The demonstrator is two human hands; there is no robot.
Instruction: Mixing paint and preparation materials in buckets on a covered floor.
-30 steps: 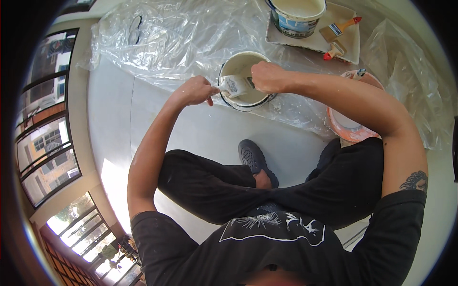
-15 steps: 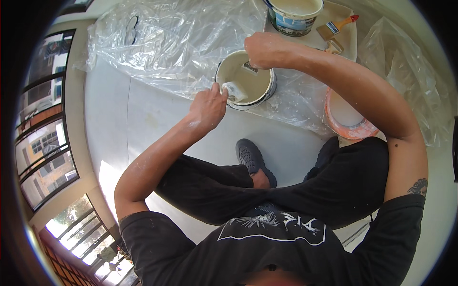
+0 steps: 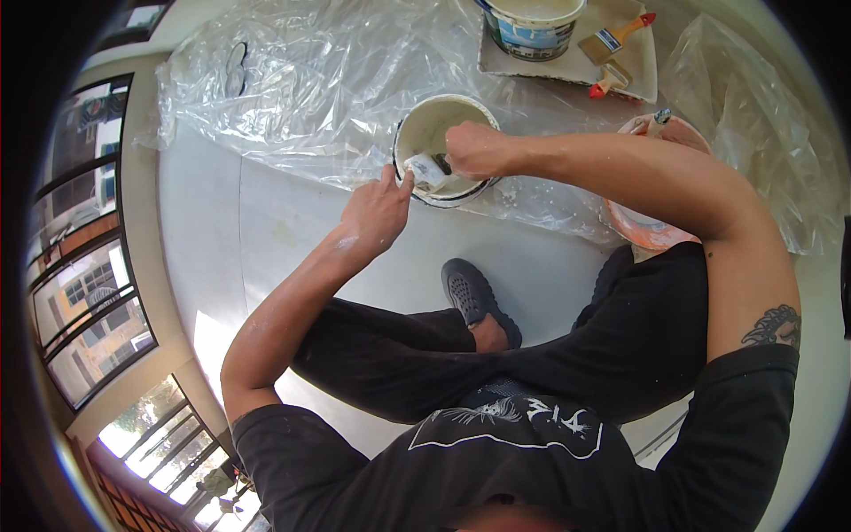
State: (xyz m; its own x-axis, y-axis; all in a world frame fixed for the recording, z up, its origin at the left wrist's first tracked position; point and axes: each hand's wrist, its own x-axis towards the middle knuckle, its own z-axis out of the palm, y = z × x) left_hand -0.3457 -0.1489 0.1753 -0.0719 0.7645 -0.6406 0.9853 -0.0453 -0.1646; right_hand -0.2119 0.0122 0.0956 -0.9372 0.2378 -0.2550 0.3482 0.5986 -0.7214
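A white bucket (image 3: 417,124) with a dark outer rim stands on the floor at the edge of the plastic sheet, with pale paste or paint inside. My left hand (image 3: 377,213) is at its near-left rim, fingers closed at the end of a white, smeared flat piece (image 3: 427,174) that reaches inside; its kind is unclear. My right hand (image 3: 479,151) is a fist over the bucket, gripping a scraper (image 3: 443,163) that mostly hides below the fingers. The scraper's dark end is against or close to the white piece.
Clear plastic sheeting (image 3: 310,97) covers the floor ahead. A paint bucket (image 3: 532,40) stands on a tray (image 3: 643,84) with a large brush (image 3: 616,40) and a smaller brush (image 3: 612,80). An orange-rimmed bucket (image 3: 651,238) sits under my right forearm. My shoes (image 3: 470,297) are close by.
My right hand has moved down and slightly left, deeper over the bucket, bringing the scraper to the white piece. My left hand has shifted slightly left and down with the bucket's rim.
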